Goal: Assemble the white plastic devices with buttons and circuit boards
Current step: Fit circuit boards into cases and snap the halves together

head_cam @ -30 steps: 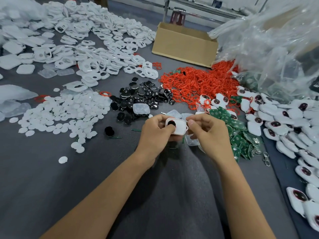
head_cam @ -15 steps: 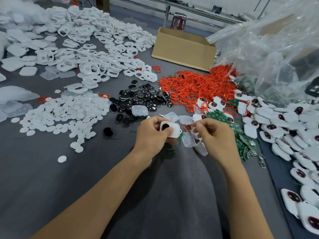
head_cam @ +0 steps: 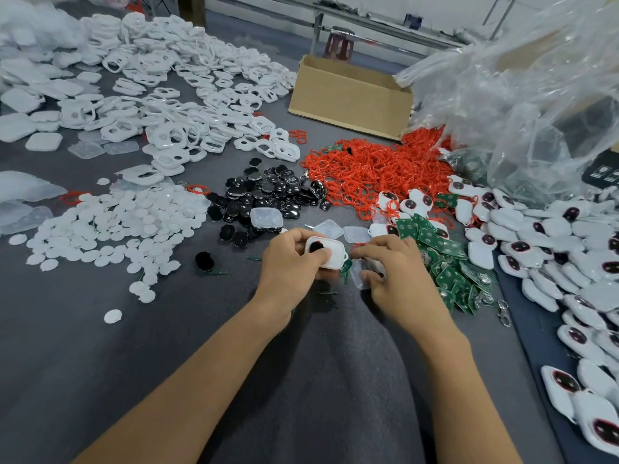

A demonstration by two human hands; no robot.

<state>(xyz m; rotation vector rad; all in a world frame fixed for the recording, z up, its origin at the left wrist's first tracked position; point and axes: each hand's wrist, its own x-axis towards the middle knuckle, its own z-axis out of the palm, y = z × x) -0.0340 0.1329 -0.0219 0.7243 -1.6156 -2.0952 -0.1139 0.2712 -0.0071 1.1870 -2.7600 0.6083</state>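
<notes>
left hand point(head_cam: 291, 266) near view centre, fingers and thumb curled round a white shell point(head_cam: 331, 256), with a black button point(head_cam: 315, 246) sitting in its opening. right hand point(head_cam: 402, 276) at 3 o'clock of the shell, index tip just beside its edge, fingers bent over a clear cover point(head_cam: 357, 273); can't tell if it grips. green circuit boards point(head_cam: 445, 262) at 3 o'clock of the hands, loose black buttons point(head_cam: 268, 195) at 11, red rings point(head_cam: 368, 172) at 1.

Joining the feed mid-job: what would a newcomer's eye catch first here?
The bright red ring pile, just past centre, grabs attention first. At centre, the left hand grips a white housing with a black button. Finished white devices crowd the right edge.
</notes>
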